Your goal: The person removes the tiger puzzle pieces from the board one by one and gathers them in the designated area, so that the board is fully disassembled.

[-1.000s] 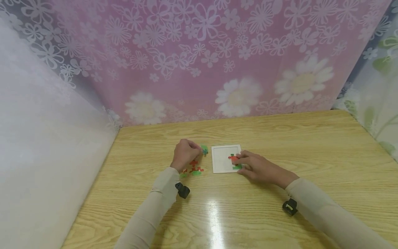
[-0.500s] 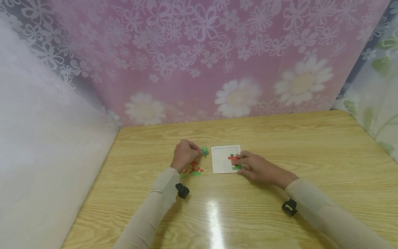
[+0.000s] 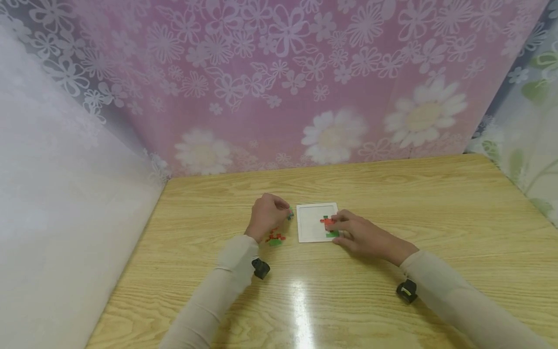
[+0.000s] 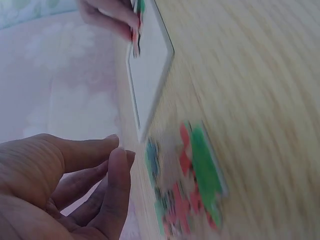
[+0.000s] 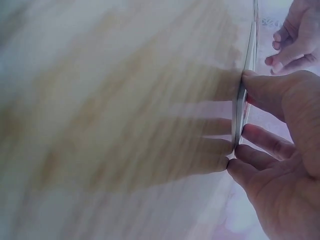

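In the head view my left hand [image 3: 267,216] hovers at the left of a white puzzle tray [image 3: 309,225]. Its thumb and fingers are loosely bent, close to a blue-green jigsaw piece [image 3: 290,213] that they partly cover. The left wrist view has nothing visible between those fingertips; the blue-green piece [image 4: 152,159] lies beyond them. My right hand [image 3: 359,235] grips the tray's right side, thumb near the front corner. One finger rests on the red and green jigsaw pieces [image 3: 328,222] inside the tray. Its fingertips meet the tray's edge [image 5: 240,117] in the right wrist view.
Several loose red and green pieces [image 3: 275,239] lie on the wooden table [image 3: 301,291] below the left hand. A patterned pink curtain [image 3: 279,97] hangs behind the table, and a pale sheet [image 3: 65,203] stands along the left.
My left hand has shifted slightly right, and the blue-green piece now shows farther right, more covered by the fingers. The right hand and tray have stayed in place.
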The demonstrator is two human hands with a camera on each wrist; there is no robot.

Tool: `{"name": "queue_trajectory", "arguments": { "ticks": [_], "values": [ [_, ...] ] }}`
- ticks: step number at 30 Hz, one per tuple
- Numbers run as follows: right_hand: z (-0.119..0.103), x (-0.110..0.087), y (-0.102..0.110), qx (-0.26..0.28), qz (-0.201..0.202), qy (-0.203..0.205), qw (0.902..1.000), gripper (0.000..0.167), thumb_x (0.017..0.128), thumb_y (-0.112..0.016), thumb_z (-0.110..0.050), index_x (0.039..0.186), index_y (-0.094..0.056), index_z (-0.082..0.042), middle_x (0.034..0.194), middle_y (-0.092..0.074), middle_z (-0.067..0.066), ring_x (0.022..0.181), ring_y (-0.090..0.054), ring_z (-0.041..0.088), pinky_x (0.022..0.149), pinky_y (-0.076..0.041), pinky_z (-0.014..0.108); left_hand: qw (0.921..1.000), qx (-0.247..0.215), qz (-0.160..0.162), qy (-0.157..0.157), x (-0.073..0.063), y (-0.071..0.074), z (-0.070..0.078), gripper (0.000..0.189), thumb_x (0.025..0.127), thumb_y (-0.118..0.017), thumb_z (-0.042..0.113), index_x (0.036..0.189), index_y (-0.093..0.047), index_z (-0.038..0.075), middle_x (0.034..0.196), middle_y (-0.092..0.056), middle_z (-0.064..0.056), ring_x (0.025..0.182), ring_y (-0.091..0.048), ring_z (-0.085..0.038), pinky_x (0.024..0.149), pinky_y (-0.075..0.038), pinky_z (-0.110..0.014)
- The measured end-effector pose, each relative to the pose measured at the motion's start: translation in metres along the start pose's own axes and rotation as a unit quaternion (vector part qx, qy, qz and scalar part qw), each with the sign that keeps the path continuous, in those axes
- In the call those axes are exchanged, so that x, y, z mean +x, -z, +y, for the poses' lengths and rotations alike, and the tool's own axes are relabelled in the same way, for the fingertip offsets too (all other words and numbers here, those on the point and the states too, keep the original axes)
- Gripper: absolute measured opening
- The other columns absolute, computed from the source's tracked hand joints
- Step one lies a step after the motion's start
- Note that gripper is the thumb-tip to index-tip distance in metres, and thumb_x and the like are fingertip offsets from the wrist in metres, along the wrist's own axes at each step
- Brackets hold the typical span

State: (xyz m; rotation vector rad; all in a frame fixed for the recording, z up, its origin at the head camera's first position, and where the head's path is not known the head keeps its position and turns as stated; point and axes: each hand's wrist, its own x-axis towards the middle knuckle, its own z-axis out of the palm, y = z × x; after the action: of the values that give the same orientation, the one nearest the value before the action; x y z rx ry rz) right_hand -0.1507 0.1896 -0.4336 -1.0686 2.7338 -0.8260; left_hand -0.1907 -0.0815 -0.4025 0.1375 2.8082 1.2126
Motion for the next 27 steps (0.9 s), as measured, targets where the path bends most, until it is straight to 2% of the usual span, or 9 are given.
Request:
{"name": "queue_trajectory", "arguments": {
  "ticks": [4, 8, 12, 18, 27],
  "values": [
    [0.0, -0.001, 0.0, -0.002, 0.005, 0.004, 1.0, 0.035, 0.096, -0.071, -0.013, 0.129, -0.068, 0.0, 0.13, -0.056, 0.017, 0.104, -0.059, 0.021, 0.085, -0.053, 0.04, 0.9995, 0.005, -0.025, -0.018, 0.0, -0.014, 0.013, 0.009, 0.091, -0.078, 0.016, 0.096, -0.081, 0.009, 0.095, -0.075, -0.004, 0.081, -0.069, -0.016, 0.07, -0.057, -0.033],
    [0.0, -0.001, -0.001, -0.008, 0.016, 0.017, 0.9997, 0.035, 0.095, -0.073, -0.012, 0.127, -0.069, 0.002, 0.127, -0.058, 0.018, 0.102, -0.06, 0.022, 0.083, -0.054, 0.039, 0.9976, 0.021, -0.057, -0.033, 0.001, -0.031, 0.023, 0.01, 0.091, -0.078, 0.017, 0.096, -0.081, 0.009, 0.092, -0.075, -0.002, 0.081, -0.068, -0.014, 0.071, -0.056, -0.03],
    [0.001, -0.002, -0.001, -0.005, 0.021, 0.028, 0.9994, 0.035, 0.095, -0.073, -0.011, 0.127, -0.069, 0.003, 0.127, -0.058, 0.02, 0.101, -0.061, 0.022, 0.082, -0.054, 0.038, 0.9953, 0.035, -0.084, -0.034, 0.002, -0.044, 0.03, 0.01, 0.092, -0.077, 0.016, 0.096, -0.081, 0.008, 0.09, -0.075, -0.001, 0.082, -0.067, -0.014, 0.072, -0.055, -0.029],
    [0.003, -0.001, -0.002, -0.005, 0.019, 0.032, 0.9993, 0.035, 0.095, -0.072, -0.011, 0.127, -0.069, 0.003, 0.128, -0.058, 0.02, 0.102, -0.061, 0.022, 0.082, -0.054, 0.038, 0.9946, 0.033, -0.097, -0.019, 0.004, -0.054, 0.035, 0.006, 0.091, -0.076, 0.015, 0.088, -0.08, 0.012, 0.086, -0.073, 0.003, 0.082, -0.065, -0.013, 0.073, -0.055, -0.03],
    [0.003, -0.001, -0.001, -0.008, 0.016, 0.033, 0.9993, 0.036, 0.095, -0.072, -0.01, 0.128, -0.068, 0.003, 0.128, -0.057, 0.021, 0.103, -0.06, 0.023, 0.082, -0.054, 0.036, 0.9942, 0.04, -0.1, -0.009, 0.006, -0.059, 0.039, 0.011, 0.092, -0.076, 0.015, 0.082, -0.079, 0.012, 0.077, -0.069, 0.005, 0.072, -0.06, -0.011, 0.066, -0.05, -0.026]
  ]
}}
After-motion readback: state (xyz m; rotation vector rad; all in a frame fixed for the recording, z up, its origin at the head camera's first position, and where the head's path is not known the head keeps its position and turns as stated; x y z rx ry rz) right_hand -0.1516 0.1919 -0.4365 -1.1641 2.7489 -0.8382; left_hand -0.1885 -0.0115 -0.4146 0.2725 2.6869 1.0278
